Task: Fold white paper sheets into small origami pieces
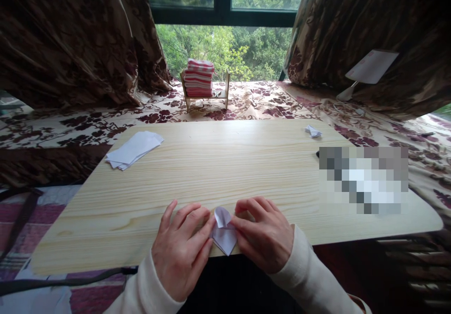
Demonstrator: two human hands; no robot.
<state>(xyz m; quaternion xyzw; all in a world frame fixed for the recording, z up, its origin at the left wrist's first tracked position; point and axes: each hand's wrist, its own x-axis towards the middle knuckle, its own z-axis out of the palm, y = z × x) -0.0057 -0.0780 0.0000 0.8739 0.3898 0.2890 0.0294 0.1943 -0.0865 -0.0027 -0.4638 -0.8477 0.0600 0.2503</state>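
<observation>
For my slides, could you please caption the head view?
Left hand and right hand pinch a folded white paper at the table's near edge.

A home room: floral curtains (pixel 70 42), patterned bedding (pixel 253 100), low wooden table (pixel 225 164) by window (pixel 225 4)

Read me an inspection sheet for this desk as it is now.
Surface: pale wood-grain table.
Job's things: folded white paper at the near edge.
Clutter: paper stack far left; small folded piece far right.
Fingers: left hand flat against the paper; right hand curled on it.
Cables: dark strap lower left, kind unclear.
Surroundings: striped cloths on a rack, floral curtains, window.
</observation>
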